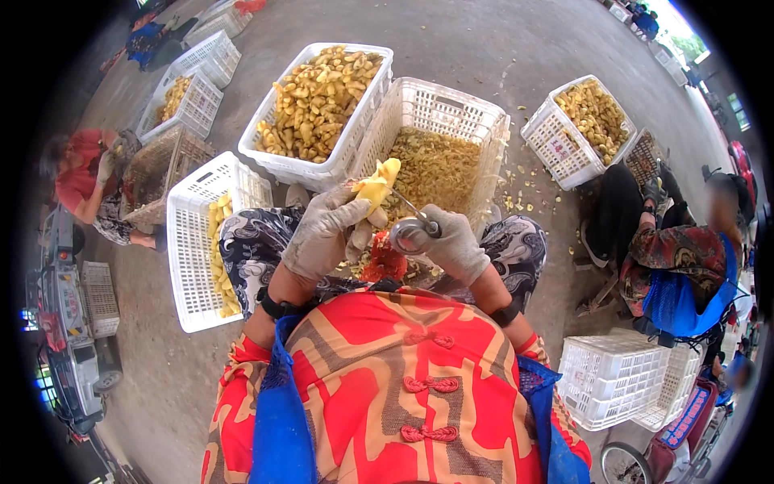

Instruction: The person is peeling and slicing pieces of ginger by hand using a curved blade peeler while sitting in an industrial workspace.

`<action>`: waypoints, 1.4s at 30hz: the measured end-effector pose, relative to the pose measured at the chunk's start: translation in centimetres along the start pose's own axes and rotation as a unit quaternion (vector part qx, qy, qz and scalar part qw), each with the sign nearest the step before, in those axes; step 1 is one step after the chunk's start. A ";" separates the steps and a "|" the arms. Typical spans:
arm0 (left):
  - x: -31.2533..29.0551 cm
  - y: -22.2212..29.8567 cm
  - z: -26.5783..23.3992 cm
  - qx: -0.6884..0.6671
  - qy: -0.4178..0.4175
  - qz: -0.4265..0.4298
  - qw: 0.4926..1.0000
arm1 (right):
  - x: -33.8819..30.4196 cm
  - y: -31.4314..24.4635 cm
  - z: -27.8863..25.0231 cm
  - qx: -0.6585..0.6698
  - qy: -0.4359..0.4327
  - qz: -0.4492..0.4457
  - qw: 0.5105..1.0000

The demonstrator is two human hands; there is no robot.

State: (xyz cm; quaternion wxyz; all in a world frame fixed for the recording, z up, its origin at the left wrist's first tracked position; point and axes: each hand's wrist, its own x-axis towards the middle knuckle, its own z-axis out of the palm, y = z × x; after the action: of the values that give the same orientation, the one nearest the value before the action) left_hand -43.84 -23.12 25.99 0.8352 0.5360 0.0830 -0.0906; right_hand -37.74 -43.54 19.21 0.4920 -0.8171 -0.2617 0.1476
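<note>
My left hand [329,230], in a whitish glove, grips a piece of ginger [379,184], pale yellow where it is peeled. In my gloved right hand [457,246] is a metal peeling tool [407,202], its thin end against or very near the ginger; a round metal part [411,236] shows at the fist, and the grip is mostly hidden. Both hands are above my lap, in front of a white crate [496,129] with a layer of peelings [435,165]. Left of my knee, another white crate [184,242] holds peeled ginger [219,254].
A full crate of ginger [322,101] stands ahead to the left; another [592,121] is farther right. Scraps [516,202] litter the floor. Stacked white crates [617,375] stand at lower right. Co-workers sit at left [85,173] and right [685,258]. A parked vehicle [68,323] is far left.
</note>
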 end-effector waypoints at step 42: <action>2.0 -4.3 -1.7 0.064 0.109 -0.094 0.988 | 2.7 1.9 -2.8 0.096 0.352 -0.091 0.927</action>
State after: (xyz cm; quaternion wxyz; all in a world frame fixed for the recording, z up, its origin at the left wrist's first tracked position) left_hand -42.99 -23.46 21.02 0.7730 0.5847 0.2177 -0.1153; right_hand -33.57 -44.77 18.89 0.6402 -0.7378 -0.1293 -0.1703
